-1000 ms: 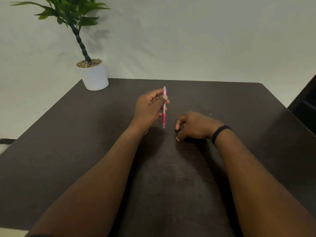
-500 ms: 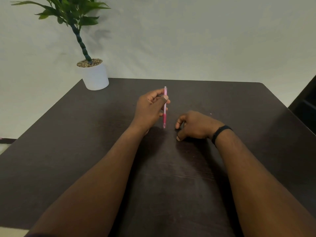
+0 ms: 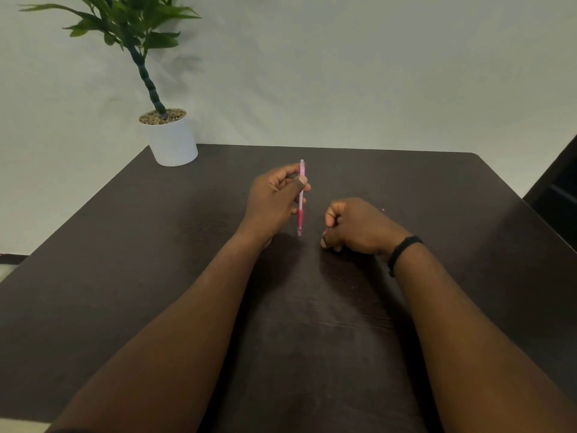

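My left hand [image 3: 271,201] pinches a pink pen [image 3: 301,214] between thumb and fingers over the middle of the dark table [image 3: 125,276]. The pen stands nearly upright, its darker grip end and tip pointing down, just above the tabletop. My right hand [image 3: 359,226] rests on the table a short way right of the pen, fingers curled under, holding nothing that I can see. A black band sits on my right wrist.
A white pot [image 3: 173,142] with a green plant [image 3: 131,29] stands at the table's far left corner. A pale wall runs behind the table. A dark piece of furniture [image 3: 559,198] lies past the right edge.
The pen and left hand stay almost still. The right hand's fingers have curled in a little tighter.
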